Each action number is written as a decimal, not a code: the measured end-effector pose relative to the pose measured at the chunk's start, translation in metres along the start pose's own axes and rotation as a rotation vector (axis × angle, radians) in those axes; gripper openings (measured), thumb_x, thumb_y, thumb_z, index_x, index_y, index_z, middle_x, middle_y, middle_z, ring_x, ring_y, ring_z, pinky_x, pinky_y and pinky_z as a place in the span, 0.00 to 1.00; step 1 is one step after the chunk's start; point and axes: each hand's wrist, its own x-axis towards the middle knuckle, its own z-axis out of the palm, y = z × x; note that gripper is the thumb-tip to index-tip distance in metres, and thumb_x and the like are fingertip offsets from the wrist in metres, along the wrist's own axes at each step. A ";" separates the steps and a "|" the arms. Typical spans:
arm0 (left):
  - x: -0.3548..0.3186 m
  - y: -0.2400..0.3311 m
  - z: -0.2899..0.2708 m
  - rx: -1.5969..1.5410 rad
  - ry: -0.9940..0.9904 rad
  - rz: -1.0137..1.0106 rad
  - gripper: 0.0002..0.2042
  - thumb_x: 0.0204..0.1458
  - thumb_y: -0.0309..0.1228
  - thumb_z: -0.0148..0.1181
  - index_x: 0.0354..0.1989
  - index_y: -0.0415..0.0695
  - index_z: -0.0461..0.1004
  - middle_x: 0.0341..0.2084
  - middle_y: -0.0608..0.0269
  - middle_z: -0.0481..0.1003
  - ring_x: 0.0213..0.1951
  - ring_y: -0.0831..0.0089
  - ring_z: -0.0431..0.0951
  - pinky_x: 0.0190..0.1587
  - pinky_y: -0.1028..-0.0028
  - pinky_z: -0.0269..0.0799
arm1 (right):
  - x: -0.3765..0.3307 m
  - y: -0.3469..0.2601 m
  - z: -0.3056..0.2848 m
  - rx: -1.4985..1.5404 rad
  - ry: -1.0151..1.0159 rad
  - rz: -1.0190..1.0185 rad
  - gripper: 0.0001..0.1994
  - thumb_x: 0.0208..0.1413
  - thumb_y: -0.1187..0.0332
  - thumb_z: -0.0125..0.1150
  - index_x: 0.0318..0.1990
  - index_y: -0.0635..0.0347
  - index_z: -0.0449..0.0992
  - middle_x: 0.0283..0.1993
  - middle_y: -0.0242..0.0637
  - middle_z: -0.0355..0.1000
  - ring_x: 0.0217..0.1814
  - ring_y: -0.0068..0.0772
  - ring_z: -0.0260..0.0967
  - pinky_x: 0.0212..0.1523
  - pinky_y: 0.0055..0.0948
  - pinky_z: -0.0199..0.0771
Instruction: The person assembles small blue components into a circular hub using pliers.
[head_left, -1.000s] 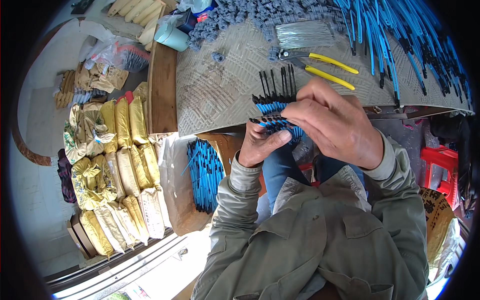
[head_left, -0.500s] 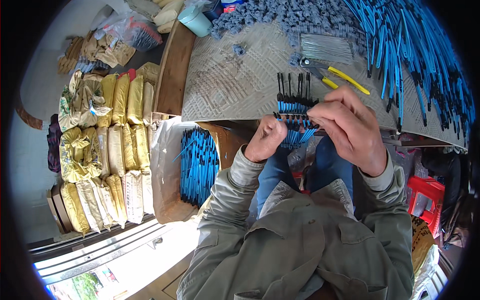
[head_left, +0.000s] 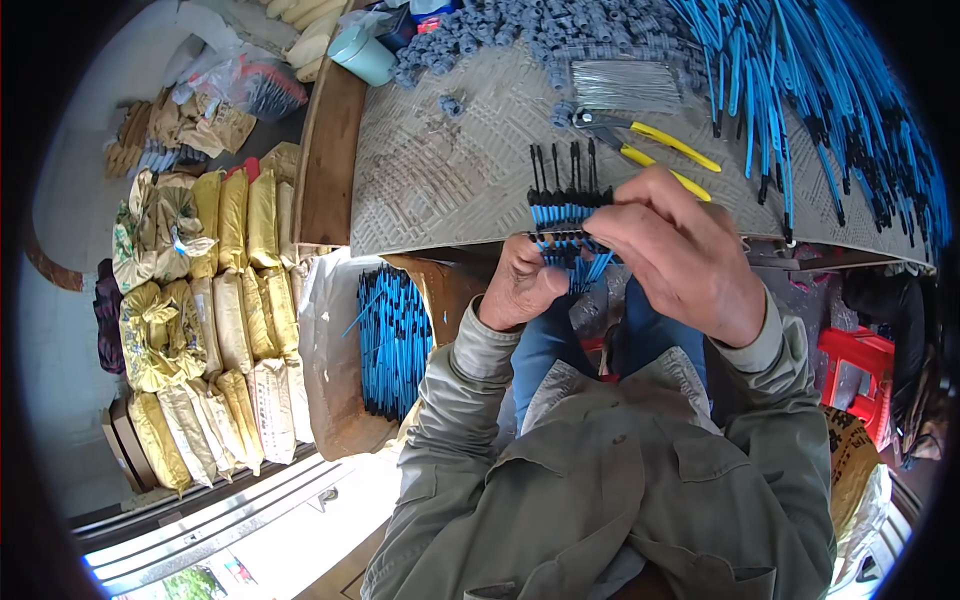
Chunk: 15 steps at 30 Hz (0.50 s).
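In front of my lap, at the table's near edge, my left hand (head_left: 520, 285) is closed round a bundle of slim blue rods with black ends (head_left: 562, 214). Several thin black tips stand up from its far side, and a row of black pieces crosses the near side. My right hand (head_left: 690, 260) is bent over the bundle's right end, thumb and fingers pinched at the black row. What exactly sits between those fingertips is hidden. Just beyond the right hand, cutting pliers with yellow handles (head_left: 672, 147) lie on the table.
The textured table (head_left: 430, 180) carries a stack of thin metal wires (head_left: 626, 86), a heap of grey plastic parts (head_left: 540, 35), and many blue rods (head_left: 800, 100) at right. More rods stand in a bin (head_left: 395, 345) at left. Packed bags (head_left: 235, 320) and a red stool (head_left: 858, 370) flank me.
The view has shifted slightly, so the table things sit further left. My left thumb now lies lower, below the black row. My right fingers stay pinched at the bundle's right end.
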 end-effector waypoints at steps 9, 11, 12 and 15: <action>0.003 0.019 0.009 0.244 0.048 -0.213 0.10 0.44 0.20 0.64 0.36 0.35 0.77 0.31 0.64 0.77 0.35 0.82 0.73 0.40 0.78 0.70 | 0.038 0.058 0.004 -0.098 0.150 0.067 0.02 0.52 0.73 0.52 0.34 0.58 0.69 0.31 0.40 0.66 0.31 0.41 0.68 0.30 0.33 0.66; 0.001 0.012 0.009 0.147 0.008 -0.193 0.13 0.44 0.19 0.63 0.39 0.35 0.73 0.34 0.58 0.77 0.38 0.73 0.75 0.42 0.72 0.72 | 0.058 0.126 -0.011 -0.429 0.061 0.065 0.04 0.51 0.68 0.53 0.30 0.57 0.70 0.30 0.40 0.68 0.33 0.44 0.69 0.30 0.37 0.67; 0.002 0.008 0.007 0.105 -0.002 -0.188 0.14 0.44 0.18 0.62 0.41 0.35 0.70 0.36 0.55 0.77 0.40 0.68 0.77 0.43 0.69 0.73 | 0.066 0.160 -0.001 -0.510 -0.094 0.155 0.05 0.50 0.67 0.53 0.28 0.57 0.71 0.30 0.39 0.68 0.33 0.44 0.69 0.31 0.38 0.67; 0.005 0.008 0.009 0.078 -0.005 -0.196 0.10 0.46 0.18 0.61 0.38 0.35 0.75 0.35 0.59 0.77 0.40 0.75 0.75 0.44 0.75 0.71 | 0.062 0.212 0.024 -0.611 -0.256 0.228 0.06 0.46 0.65 0.54 0.27 0.56 0.73 0.29 0.40 0.70 0.34 0.46 0.70 0.33 0.41 0.69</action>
